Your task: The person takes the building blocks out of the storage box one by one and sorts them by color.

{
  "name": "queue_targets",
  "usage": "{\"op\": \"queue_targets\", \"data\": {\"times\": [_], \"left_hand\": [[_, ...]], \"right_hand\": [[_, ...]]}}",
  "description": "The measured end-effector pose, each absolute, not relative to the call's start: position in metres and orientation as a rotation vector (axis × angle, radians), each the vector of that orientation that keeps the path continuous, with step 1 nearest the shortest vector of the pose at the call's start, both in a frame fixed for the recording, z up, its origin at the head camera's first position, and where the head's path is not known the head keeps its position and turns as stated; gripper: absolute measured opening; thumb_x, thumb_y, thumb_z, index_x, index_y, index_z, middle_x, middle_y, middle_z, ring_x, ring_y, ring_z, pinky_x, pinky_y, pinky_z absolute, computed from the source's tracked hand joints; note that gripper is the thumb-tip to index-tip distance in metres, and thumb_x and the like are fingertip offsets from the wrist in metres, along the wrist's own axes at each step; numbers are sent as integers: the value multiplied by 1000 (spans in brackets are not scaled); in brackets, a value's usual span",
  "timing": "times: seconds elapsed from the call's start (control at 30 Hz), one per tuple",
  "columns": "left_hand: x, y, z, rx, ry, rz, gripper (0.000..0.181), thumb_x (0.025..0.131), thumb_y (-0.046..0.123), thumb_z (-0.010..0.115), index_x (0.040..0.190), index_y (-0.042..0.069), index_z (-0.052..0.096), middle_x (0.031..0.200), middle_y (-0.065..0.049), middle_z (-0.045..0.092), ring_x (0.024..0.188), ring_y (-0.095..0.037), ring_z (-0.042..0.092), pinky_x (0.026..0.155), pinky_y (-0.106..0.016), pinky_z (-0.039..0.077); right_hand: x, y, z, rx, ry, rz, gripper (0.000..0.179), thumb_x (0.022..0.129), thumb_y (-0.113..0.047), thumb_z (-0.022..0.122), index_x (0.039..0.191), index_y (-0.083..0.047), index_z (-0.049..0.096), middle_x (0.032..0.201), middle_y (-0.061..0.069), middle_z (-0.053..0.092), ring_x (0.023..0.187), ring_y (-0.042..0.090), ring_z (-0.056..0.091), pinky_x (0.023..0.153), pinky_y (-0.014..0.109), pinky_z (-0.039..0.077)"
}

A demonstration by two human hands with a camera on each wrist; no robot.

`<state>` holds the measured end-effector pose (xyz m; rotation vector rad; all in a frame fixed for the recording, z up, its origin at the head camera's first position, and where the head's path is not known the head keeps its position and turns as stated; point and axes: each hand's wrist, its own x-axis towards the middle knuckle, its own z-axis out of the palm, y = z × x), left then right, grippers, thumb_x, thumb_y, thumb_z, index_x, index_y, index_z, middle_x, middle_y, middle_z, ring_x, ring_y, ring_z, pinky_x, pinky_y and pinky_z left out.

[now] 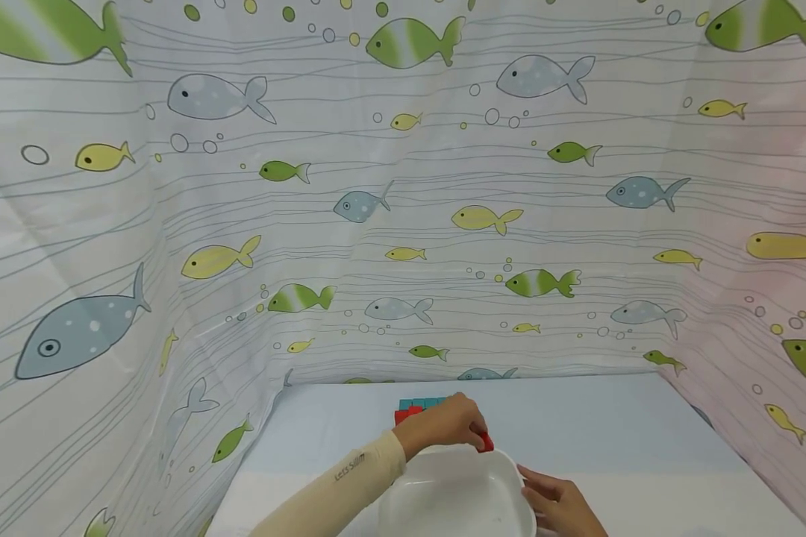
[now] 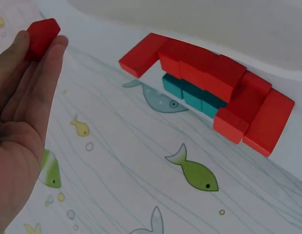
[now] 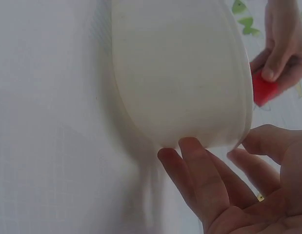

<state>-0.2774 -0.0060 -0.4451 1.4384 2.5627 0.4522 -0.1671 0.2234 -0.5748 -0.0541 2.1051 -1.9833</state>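
Between its thumb and fingertips my left hand [image 1: 451,419] pinches a red block [image 2: 42,38], held just beyond the far rim of a white plastic basin [image 1: 453,496]. My right hand [image 1: 560,501] holds the basin's right side. In the right wrist view its thumb is at the rim and its fingertips touch the outer wall. Behind the basin, several red blocks [image 2: 194,63] are set in an arrangement with teal blocks [image 2: 192,100]. My left forearm covers part of these blocks in the head view.
The basin and blocks stand on a table with a pale cloth [image 1: 611,425]. A white curtain [image 1: 430,164] printed with fish surrounds the table at the back and both sides. My left sleeve [image 1: 349,488] crosses the basin's left side.
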Motion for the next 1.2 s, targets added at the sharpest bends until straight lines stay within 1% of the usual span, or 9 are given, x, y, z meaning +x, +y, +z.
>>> {"op": "queue_targets", "data": {"times": [0.1, 0.2, 0.37, 0.53, 0.6, 0.7, 0.77, 0.97, 1.2], "left_hand": [[-287, 4, -446, 1429, 2636, 464, 13, 84, 20, 77, 96, 13, 79, 79, 12, 69, 67, 4, 55, 60, -7, 45], [-295, 12, -448, 1375, 2711, 415, 15, 84, 21, 77, 97, 14, 79, 80, 13, 68, 69, 3, 54, 61, -8, 45], [-306, 24, -453, 1300, 2790, 311, 14, 86, 22, 76, 99, 17, 79, 87, 13, 67, 82, -2, 52, 68, -11, 45], [-313, 33, -459, 1246, 2829, 245, 21, 88, 21, 74, 109, 19, 76, 99, 12, 68, 92, -5, 51, 73, -13, 47], [-315, 36, -460, 1228, 2840, 246, 21, 89, 21, 73, 110, 19, 75, 99, 12, 67, 91, -5, 51, 73, -14, 47], [-317, 40, -461, 1225, 2851, 246, 15, 89, 20, 72, 104, 20, 76, 94, 12, 67, 88, -5, 51, 72, -15, 48], [-319, 41, -463, 1259, 2862, 203, 14, 90, 20, 72, 102, 19, 77, 94, 11, 68, 88, -6, 52, 73, -14, 47], [-325, 42, -477, 1277, 2879, 113, 17, 90, 20, 72, 105, 17, 77, 98, 9, 70, 91, -7, 55, 78, -15, 48], [-331, 39, -493, 1270, 2911, 92, 15, 89, 23, 72, 103, 19, 76, 91, 11, 68, 85, -6, 54, 76, -15, 48]], "right_hand": [[-168, 223, -574, -49, 2101, -1988, 65, 94, -32, 65, 142, 4, 42, 127, 27, 58, 103, 34, 65, 78, 47, 56], [-168, 223, -574, -42, 2117, -1978, 64, 94, -32, 65, 142, 4, 43, 125, 27, 59, 101, 34, 66, 77, 47, 56], [-169, 223, -575, -43, 2144, -1972, 63, 94, -31, 65, 141, 5, 43, 125, 28, 59, 101, 36, 66, 76, 48, 56], [-169, 222, -574, -10, 2156, -1962, 64, 93, -31, 67, 141, 5, 44, 126, 29, 58, 101, 35, 66, 75, 47, 57], [-169, 222, -574, -3, 2162, -1959, 65, 92, -32, 67, 141, 5, 44, 125, 29, 58, 100, 34, 67, 75, 47, 57], [-169, 221, -573, -7, 2163, -1959, 65, 92, -32, 68, 141, 5, 45, 125, 29, 58, 100, 35, 67, 75, 47, 57], [-170, 221, -573, -14, 2170, -1953, 65, 92, -32, 68, 140, 5, 45, 125, 29, 58, 100, 35, 67, 75, 47, 57], [-171, 221, -572, -43, 2165, -1965, 63, 93, -30, 66, 140, 5, 45, 125, 30, 58, 101, 36, 66, 75, 47, 57], [-168, 222, -572, -37, 2130, -1982, 63, 93, -30, 67, 141, 5, 44, 122, 28, 61, 101, 36, 66, 76, 47, 57]]}}
